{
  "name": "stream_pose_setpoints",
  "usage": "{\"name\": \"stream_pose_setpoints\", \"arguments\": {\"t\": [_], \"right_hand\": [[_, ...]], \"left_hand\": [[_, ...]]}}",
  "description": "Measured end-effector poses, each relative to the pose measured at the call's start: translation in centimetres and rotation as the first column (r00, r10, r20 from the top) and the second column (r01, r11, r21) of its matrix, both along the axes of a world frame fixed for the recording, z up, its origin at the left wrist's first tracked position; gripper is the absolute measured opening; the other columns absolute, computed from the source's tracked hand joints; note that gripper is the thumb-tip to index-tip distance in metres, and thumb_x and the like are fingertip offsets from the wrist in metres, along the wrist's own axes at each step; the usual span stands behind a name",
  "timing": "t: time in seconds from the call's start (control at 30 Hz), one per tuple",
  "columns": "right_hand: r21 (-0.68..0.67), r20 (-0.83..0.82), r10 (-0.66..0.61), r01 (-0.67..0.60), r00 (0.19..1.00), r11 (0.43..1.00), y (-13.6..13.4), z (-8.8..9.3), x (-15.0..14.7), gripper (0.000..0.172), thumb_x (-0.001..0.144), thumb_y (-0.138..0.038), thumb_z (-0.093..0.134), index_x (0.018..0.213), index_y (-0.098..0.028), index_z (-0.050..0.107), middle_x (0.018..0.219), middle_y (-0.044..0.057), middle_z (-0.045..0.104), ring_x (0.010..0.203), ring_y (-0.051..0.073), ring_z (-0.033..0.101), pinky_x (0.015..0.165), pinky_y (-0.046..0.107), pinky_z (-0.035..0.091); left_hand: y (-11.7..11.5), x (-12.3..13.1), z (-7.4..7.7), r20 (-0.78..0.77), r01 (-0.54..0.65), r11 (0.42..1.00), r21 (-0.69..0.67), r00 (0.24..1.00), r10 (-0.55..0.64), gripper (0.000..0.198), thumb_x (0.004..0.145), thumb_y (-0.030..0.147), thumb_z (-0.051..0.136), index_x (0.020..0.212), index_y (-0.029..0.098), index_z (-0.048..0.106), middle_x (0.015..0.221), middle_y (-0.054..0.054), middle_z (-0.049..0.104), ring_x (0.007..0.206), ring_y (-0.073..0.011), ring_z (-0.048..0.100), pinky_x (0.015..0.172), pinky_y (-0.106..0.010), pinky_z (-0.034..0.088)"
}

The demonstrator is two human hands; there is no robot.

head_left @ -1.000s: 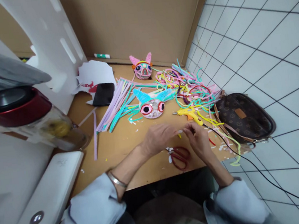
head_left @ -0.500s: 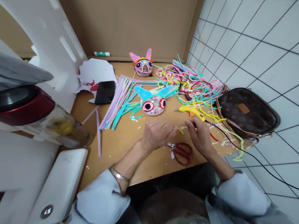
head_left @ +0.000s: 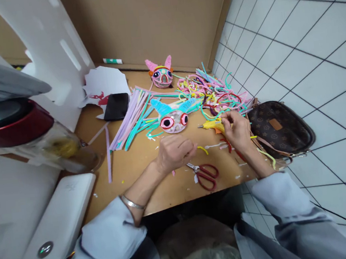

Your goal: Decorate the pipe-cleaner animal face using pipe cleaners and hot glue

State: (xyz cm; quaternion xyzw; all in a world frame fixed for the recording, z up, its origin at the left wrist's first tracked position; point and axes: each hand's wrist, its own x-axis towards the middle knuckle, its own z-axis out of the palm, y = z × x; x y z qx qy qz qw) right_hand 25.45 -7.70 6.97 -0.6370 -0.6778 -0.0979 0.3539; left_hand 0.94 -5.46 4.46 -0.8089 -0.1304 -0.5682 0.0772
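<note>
My left hand (head_left: 176,152) is closed in a pinch over the middle of the table. A short yellow pipe cleaner piece (head_left: 203,149) sticks out at its fingertips. My right hand (head_left: 236,129) is curled round the back of a yellow hot glue gun (head_left: 209,125), whose nozzle points left; the hand hides the handle. Red-handled scissors (head_left: 206,175) lie between my forearms near the table edge. Just beyond my left hand sits a clear round craft head (head_left: 177,122) with blue fuzzy horns and pink-rimmed eyes. Farther back stands a similar head (head_left: 162,77) with pink horns.
A tangled heap of pipe cleaners (head_left: 212,93) lies at the back right, straight ones (head_left: 129,118) at the left. A brown bag (head_left: 282,128) is at the right by the tiled wall. Phone (head_left: 116,107), drink bottle (head_left: 50,132) and white power bank (head_left: 61,219) are on the left.
My right hand has moved up and away from my left hand, onto the glue gun. My left hand stays pinched. The view has shifted slightly.
</note>
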Motion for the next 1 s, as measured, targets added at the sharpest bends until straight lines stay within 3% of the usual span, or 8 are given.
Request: {"name": "stream_pose_setpoints", "arguments": {"t": [0.13, 0.3, 0.43, 0.53, 0.63, 0.73, 0.87, 1.0], "right_hand": [[-0.037, 0.207, -0.063, 0.072, 0.976, 0.997, 2.4, 0.2, 1.1, 0.030, 0.090, -0.013, 0.041, 0.100, -0.019, 0.069, 0.099, 0.011, 0.067, 0.091, 0.025, 0.058, 0.077, 0.035, 0.043], [-0.261, 0.485, -0.070, 0.221, 0.872, 0.940, 4.7, 0.3, 1.8, 0.038, 0.093, -0.011, 0.039, 0.102, -0.018, 0.075, 0.123, 0.018, 0.064, 0.110, 0.033, 0.053, 0.090, 0.045, 0.038], [-0.342, 0.552, -0.031, 0.260, 0.833, 0.903, 6.2, 0.3, 2.1, 0.035, 0.091, -0.011, 0.042, 0.095, -0.015, 0.077, 0.124, 0.022, 0.063, 0.113, 0.036, 0.051, 0.093, 0.049, 0.037], [-0.353, 0.525, -0.016, 0.234, 0.851, 0.906, 7.1, 0.2, 2.7, 0.030, 0.088, -0.011, 0.047, 0.090, -0.014, 0.077, 0.115, 0.022, 0.067, 0.110, 0.035, 0.054, 0.092, 0.048, 0.040], [-0.310, 0.348, -0.049, 0.165, 0.936, 0.936, 7.7, 0.1, 3.6, 0.025, 0.084, -0.013, 0.052, 0.087, -0.014, 0.076, 0.105, 0.018, 0.071, 0.103, 0.031, 0.059, 0.090, 0.043, 0.045], [-0.048, -0.038, -0.120, 0.118, 0.992, 0.992, 8.5, 0.3, 4.7, 0.022, 0.085, -0.018, 0.052, 0.089, -0.017, 0.073, 0.096, 0.011, 0.072, 0.095, 0.025, 0.065, 0.087, 0.040, 0.051], [0.226, -0.553, -0.045, 0.202, 0.832, 0.953, 9.3, 1.4, 5.7, 0.015, 0.087, -0.030, 0.057, 0.083, -0.018, 0.065, 0.071, 0.000, 0.063, 0.065, 0.016, 0.062, 0.065, 0.032, 0.056], [0.325, -0.674, 0.101, 0.171, 0.732, 0.930, 8.5, 3.2, 5.3, 0.018, 0.087, -0.037, 0.062, 0.084, -0.019, 0.061, 0.073, -0.004, 0.060, 0.056, 0.009, 0.060, 0.054, 0.024, 0.054]], "left_hand": [[0.5, -0.3, -0.4, 0.057, -0.024, 0.999, -0.035, 0.998, 0.026, 0.034, 0.098, 0.020, 0.051, 0.066, 0.021, 0.044, 0.053, 0.004, 0.045, 0.049, -0.0110, 0.038, 0.052, -0.026, 0.030], [1.2, -0.4, -1.2, 0.149, -0.071, 0.986, -0.148, 0.984, 0.094, 0.030, 0.104, 0.022, 0.038, 0.079, 0.018, 0.054, 0.063, -0.001, 0.058, 0.055, -0.0120, 0.052, 0.056, -0.025, 0.038], [1.2, -0.4, -1.4, 0.131, -0.108, 0.978, -0.178, 0.982, 0.133, 0.026, 0.103, 0.019, 0.039, 0.092, 0.016, 0.062, 0.075, -0.004, 0.069, 0.066, -0.0123, 0.062, 0.063, -0.024, 0.044], [0.9, -0.4, -1.3, 0.031, -0.116, 0.977, -0.178, 0.992, 0.124, 0.025, 0.102, 0.022, 0.044, 0.089, 0.016, 0.064, 0.072, -0.004, 0.068, 0.063, -0.0120, 0.060, 0.061, -0.025, 0.043], [0.4, 0.0, -1.4, -0.058, -0.064, 0.988, -0.139, 0.997, 0.056, 0.027, 0.100, 0.026, 0.050, 0.077, 0.018, 0.061, 0.064, -0.001, 0.062, 0.058, -0.0111, 0.054, 0.058, -0.025, 0.039], [-0.2, 0.7, -1.6, -0.118, -0.039, 0.991, -0.128, 0.993, 0.023, 0.030, 0.101, 0.026, 0.050, 0.073, 0.018, 0.057, 0.064, 0.000, 0.060, 0.058, -0.0106, 0.052, 0.057, -0.024, 0.038], [-0.4, 1.3, -1.8, -0.143, -0.067, 0.984, -0.163, 0.989, 0.043, 0.033, 0.103, 0.028, 0.045, 0.074, 0.017, 0.056, 0.067, -0.001, 0.060, 0.059, -0.0106, 0.052, 0.057, -0.024, 0.038], [-0.2, 1.4, -2.1, -0.120, -0.065, 0.982, -0.176, 0.992, 0.044, 0.036, 0.104, 0.030, 0.044, 0.072, 0.017, 0.055, 0.062, 0.002, 0.055, 0.056, -0.0096, 0.049, 0.054, -0.023, 0.036]]}}
